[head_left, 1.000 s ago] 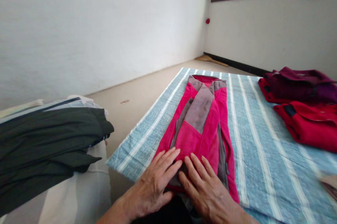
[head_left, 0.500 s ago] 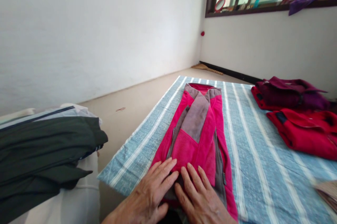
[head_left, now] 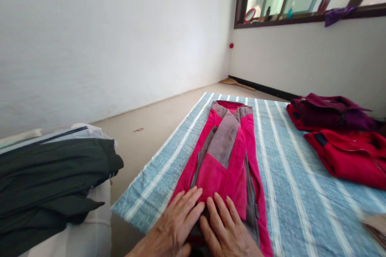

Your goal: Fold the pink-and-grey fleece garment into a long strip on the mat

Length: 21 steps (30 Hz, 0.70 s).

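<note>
A pink and grey jacket (head_left: 217,178) lies folded lengthwise on a blue striped cloth (head_left: 289,192), its collar at the far end. Both hands rest on its near part, side by side. My left hand (head_left: 177,223) lies flat on the pink fabric with fingers stretched forward. Beside it, my right hand (head_left: 226,225) is also open, fingers slightly spread on the jacket. The jacket's near end is partly hidden beneath my hands and by the frame's lower edge.
Folded red clothing (head_left: 350,158) and a folded purple garment (head_left: 331,112) lie on the right. Dark green clothing (head_left: 54,176) is heaped on the left. A brown item (head_left: 375,225) shows at the lower right. A white wall (head_left: 114,40) stands behind.
The view has tilted up slightly, so the scene sits a little lower. Both hands stay flat on the jacket, with hardly any shift.
</note>
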Each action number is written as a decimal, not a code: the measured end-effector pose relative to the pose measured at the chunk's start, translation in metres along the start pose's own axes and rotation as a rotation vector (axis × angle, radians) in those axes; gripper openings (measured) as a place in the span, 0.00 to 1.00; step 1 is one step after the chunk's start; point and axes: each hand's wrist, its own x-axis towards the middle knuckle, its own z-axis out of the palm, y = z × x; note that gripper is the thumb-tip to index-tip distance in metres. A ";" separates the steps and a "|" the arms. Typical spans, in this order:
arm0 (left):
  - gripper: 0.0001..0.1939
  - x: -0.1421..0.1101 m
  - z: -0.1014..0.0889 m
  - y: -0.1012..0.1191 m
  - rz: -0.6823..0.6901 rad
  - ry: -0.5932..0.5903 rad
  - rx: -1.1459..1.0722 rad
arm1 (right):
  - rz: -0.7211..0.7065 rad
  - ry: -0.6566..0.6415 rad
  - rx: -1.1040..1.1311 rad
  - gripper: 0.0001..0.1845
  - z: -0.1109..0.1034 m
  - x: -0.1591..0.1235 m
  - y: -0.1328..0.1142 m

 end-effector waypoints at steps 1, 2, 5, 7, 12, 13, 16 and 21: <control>0.51 0.001 -0.002 0.001 -0.002 0.001 0.004 | 0.007 0.004 0.001 0.17 0.001 -0.001 -0.001; 0.50 0.001 -0.004 0.003 -0.006 0.000 0.007 | 0.010 0.005 0.002 0.17 0.003 -0.002 -0.001; 0.48 0.003 -0.010 0.004 -0.009 -0.009 0.011 | 0.010 0.014 -0.001 0.16 0.007 -0.004 -0.002; 0.47 0.004 -0.011 0.003 -0.010 -0.014 0.011 | 0.009 0.040 -0.002 0.15 0.009 -0.005 -0.003; 0.47 0.006 -0.013 -0.001 -0.009 0.002 0.001 | 0.020 0.106 -0.026 0.14 0.013 -0.001 -0.005; 0.47 0.006 -0.014 -0.001 -0.008 0.008 0.001 | 0.025 0.120 -0.032 0.14 0.014 0.000 -0.005; 0.47 0.005 -0.017 -0.001 -0.006 0.021 0.008 | 0.045 0.169 -0.040 0.14 0.017 0.004 -0.006; 0.46 0.005 -0.020 -0.002 -0.004 0.031 0.007 | 0.117 0.252 -0.044 0.14 0.028 0.005 -0.012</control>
